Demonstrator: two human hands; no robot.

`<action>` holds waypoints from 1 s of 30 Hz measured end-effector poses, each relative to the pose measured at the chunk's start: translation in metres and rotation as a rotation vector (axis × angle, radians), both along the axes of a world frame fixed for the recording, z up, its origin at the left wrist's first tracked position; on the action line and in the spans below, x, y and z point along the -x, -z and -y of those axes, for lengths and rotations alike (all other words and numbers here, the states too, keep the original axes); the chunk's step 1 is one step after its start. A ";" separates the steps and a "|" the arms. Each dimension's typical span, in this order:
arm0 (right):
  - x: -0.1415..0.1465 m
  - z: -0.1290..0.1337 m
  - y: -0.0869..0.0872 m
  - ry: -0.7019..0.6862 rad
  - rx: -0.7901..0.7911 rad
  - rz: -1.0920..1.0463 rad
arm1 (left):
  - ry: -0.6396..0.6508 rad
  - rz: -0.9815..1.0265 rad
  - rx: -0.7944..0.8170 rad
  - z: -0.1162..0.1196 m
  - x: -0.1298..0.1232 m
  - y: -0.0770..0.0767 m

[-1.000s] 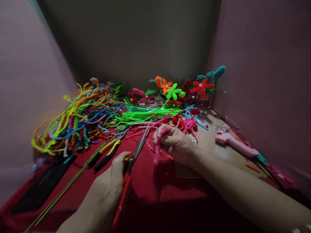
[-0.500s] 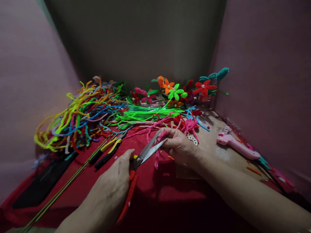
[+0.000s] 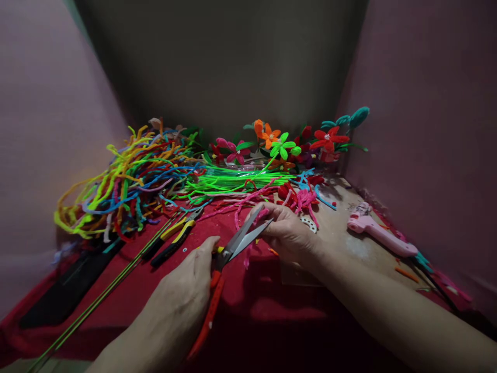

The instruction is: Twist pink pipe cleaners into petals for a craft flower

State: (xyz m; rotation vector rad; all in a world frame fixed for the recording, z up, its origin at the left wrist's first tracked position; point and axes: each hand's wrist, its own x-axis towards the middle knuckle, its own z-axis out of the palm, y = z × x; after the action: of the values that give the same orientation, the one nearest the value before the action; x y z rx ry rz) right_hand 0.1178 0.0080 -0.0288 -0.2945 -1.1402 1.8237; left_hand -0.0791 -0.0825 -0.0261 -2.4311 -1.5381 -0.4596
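Note:
My left hand point(image 3: 190, 282) is closed on the red-handled scissors point(image 3: 218, 298), their blades spread and pointing up and to the right. Pink fuzzy pipe cleaner point(image 3: 261, 216) is pinched between the thumb and fingers of my right hand point(image 3: 285, 228). The scissor blades lie across this pink piece, right by my right fingertips. Below the blades hangs a loose pink end point(image 3: 247, 256). Part of the piece is hidden behind the blades and my fingers.
Yellow-and-black pliers point(image 3: 176, 240) lie left of the scissors, beside thin green stems point(image 3: 112, 290). A heap of colourful pipe cleaners point(image 3: 124, 181) and green ones point(image 3: 236, 180) sit behind. Fuzzy flowers point(image 3: 283, 146) stand at the back. A pink glue gun point(image 3: 382, 235) lies right.
The scissors have shifted slightly right and their blades cross more of the pink pipe cleaner. Its hanging end has moved a little left. My right hand has barely moved.

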 end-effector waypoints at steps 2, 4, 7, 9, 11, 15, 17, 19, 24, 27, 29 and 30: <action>0.000 0.001 0.000 0.006 -0.025 -0.005 | -0.001 -0.003 -0.026 0.000 0.002 0.004; 0.001 0.002 -0.001 0.014 -0.037 -0.012 | -0.019 -0.003 -0.041 0.000 0.004 0.007; 0.002 0.004 -0.002 0.044 -0.024 -0.011 | -0.022 -0.010 -0.055 0.001 0.004 0.008; 0.003 0.005 -0.003 0.073 -0.022 -0.006 | -0.032 -0.010 -0.048 0.001 0.003 0.007; 0.003 0.006 -0.003 0.096 -0.031 -0.004 | -0.048 -0.006 -0.028 0.001 0.002 0.006; 0.004 0.006 -0.003 0.112 -0.016 0.003 | -0.082 -0.021 0.008 0.001 0.000 0.005; 0.004 0.007 -0.003 0.123 -0.008 0.012 | -0.108 -0.039 0.026 0.000 0.000 0.005; 0.004 0.007 -0.002 0.135 -0.015 0.020 | -0.120 -0.053 0.031 0.000 -0.001 0.004; 0.004 0.006 0.000 0.160 -0.058 0.042 | -0.094 -0.030 0.028 0.000 0.000 0.005; 0.004 0.007 0.000 0.173 -0.085 0.051 | -0.092 -0.056 -0.057 -0.001 0.001 0.008; 0.004 0.008 0.000 0.183 -0.098 0.045 | -0.078 -0.069 -0.089 -0.002 0.001 0.009; 0.005 0.008 0.000 0.187 -0.101 0.039 | -0.075 -0.066 -0.084 -0.002 0.001 0.009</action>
State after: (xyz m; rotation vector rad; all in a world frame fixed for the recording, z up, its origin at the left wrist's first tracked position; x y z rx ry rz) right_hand 0.1131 -0.0001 -0.0287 -0.3663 -1.1873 1.5979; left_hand -0.0801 -0.0806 -0.0349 -2.2944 -1.5447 -0.4170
